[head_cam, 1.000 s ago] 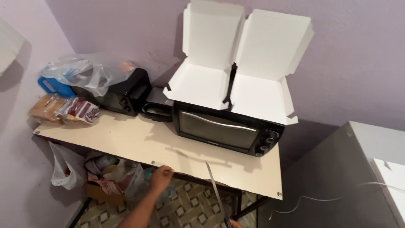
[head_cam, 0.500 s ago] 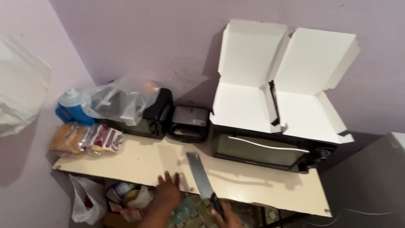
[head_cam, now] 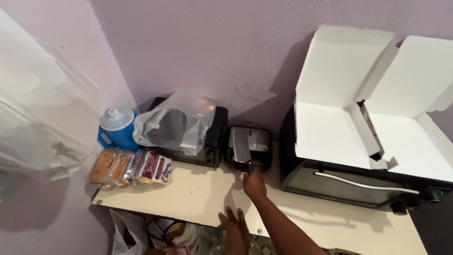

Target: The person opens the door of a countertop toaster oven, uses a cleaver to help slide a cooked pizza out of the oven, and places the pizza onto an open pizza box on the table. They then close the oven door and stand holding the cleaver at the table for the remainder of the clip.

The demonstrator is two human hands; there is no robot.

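Holding a cleaver (head_cam: pixel 243 150) by its handle, right hand (head_cam: pixel 255 183) clenched, blade over the small black appliance (head_cam: pixel 249 147) near the tabletop's (head_cam: pixel 198 193) back edge | left hand (head_cam: pixel 234 225) spread flat on front edge | advice: keep blade level, fingers clear.

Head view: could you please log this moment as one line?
right hand: holds broad steel cleaver over small black sandwich press | left hand: flat on cream table edge
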